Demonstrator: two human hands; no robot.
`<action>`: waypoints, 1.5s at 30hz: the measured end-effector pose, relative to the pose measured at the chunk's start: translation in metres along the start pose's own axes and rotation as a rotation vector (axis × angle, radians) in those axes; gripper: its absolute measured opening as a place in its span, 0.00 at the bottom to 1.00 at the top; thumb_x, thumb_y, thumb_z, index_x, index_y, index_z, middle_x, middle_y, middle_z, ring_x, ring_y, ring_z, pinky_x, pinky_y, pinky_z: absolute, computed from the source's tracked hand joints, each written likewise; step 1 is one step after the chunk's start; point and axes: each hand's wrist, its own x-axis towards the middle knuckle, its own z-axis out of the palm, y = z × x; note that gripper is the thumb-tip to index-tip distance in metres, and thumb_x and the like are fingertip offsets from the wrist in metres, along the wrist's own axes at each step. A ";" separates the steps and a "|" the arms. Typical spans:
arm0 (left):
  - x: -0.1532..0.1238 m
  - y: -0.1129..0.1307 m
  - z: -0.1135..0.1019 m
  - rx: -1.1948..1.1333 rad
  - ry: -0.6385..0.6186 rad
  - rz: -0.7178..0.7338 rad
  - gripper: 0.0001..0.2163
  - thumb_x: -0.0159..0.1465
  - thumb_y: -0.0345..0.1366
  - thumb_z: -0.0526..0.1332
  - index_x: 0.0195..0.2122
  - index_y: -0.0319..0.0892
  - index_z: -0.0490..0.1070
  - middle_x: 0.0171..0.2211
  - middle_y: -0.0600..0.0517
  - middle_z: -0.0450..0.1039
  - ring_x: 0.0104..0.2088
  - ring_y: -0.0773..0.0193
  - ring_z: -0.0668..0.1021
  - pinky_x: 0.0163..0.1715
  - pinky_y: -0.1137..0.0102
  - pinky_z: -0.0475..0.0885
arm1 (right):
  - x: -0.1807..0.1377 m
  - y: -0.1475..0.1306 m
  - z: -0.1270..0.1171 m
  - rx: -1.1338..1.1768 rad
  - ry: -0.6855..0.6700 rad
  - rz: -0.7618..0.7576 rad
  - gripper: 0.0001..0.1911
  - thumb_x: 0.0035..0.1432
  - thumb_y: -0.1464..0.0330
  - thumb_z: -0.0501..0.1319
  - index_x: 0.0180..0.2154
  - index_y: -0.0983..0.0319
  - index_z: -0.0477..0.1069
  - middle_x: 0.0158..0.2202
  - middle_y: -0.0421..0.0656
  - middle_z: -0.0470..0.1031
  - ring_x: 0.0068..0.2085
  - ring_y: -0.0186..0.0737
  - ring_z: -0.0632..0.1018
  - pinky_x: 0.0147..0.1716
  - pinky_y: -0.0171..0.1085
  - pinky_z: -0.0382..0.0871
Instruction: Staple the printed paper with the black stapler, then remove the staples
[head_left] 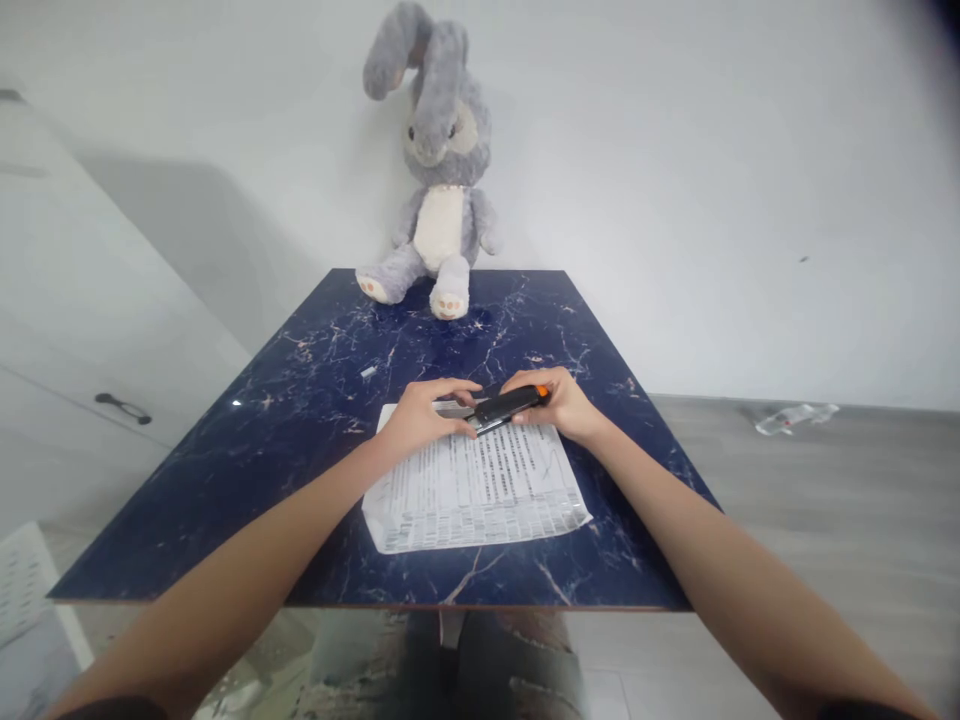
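Note:
A stack of printed paper sheets [480, 490] lies on the dark blue marble-patterned table [315, 400]. My right hand [562, 400] grips a black stapler [504, 407] with an orange end, held at the far edge of the sheets. My left hand [424, 412] rests on the upper left part of the paper, its fingertips touching the stapler's metal front end.
A grey and white plush rabbit [439, 170] sits at the table's far edge against the white wall. A small staple-like bit [367, 372] lies on the table. A white cabinet with a dark handle [124, 408] stands at the left. A clear plastic object [795, 415] lies on the floor at the right.

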 end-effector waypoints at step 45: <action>0.015 -0.008 -0.042 0.507 -0.562 -0.239 0.09 0.68 0.40 0.58 0.41 0.42 0.75 0.45 0.44 0.76 0.47 0.51 0.77 0.48 0.61 0.68 | -0.001 0.008 -0.036 -0.983 0.506 0.195 0.14 0.47 0.68 0.66 0.39 0.58 0.73 0.38 0.44 0.80 0.38 0.49 0.79 0.39 0.42 0.70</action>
